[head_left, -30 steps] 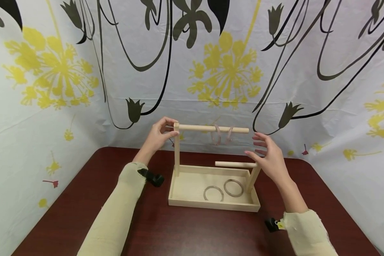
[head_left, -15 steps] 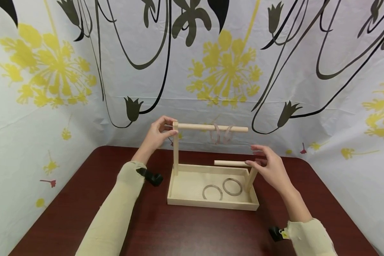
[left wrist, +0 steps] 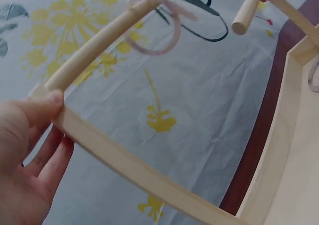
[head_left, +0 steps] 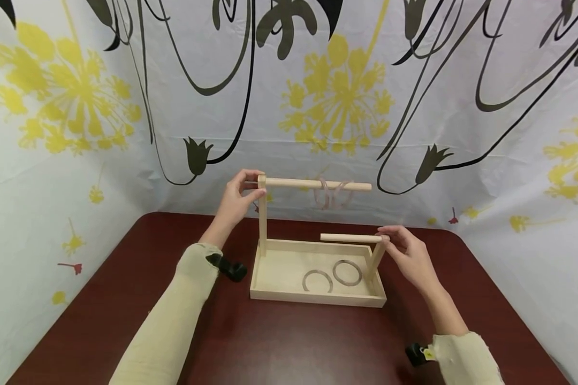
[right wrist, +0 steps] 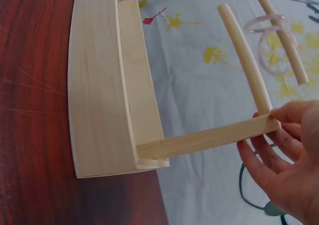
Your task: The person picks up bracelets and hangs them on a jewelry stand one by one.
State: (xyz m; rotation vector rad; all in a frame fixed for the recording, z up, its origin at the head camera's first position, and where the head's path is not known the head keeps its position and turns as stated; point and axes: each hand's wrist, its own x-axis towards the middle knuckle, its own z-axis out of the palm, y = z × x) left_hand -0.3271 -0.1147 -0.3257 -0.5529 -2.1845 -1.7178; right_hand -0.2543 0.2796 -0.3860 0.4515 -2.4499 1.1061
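A wooden jewelry stand has a shallow tray (head_left: 313,300), a tall post on the left and a short post on the right. At the tall post's top, my left hand (head_left: 233,200) pinches the wood between thumb and fingers. My right hand (head_left: 411,259) grips the top of the short post (right wrist: 209,139), thumb on one side and fingers on the other. Two pale pink bangles (head_left: 326,198) hang tilted from the upper bar (head_left: 289,183). No bangle is on the lower bar (head_left: 349,238). Inside the tray lie two greyish bangles (head_left: 347,261).
The stand is on a dark red-brown table (head_left: 289,342). Behind and beside it hangs a white curtain (head_left: 270,117) with yellow flowers and dark vines. A dark wrist camera (head_left: 228,267) is strapped at the left cuff, another (head_left: 416,354) at the right.
My right hand has come down from beside the upper bar's end and taken hold of the short post's top. The hanging bangles have swung on the bar. My left hand keeps its grip.
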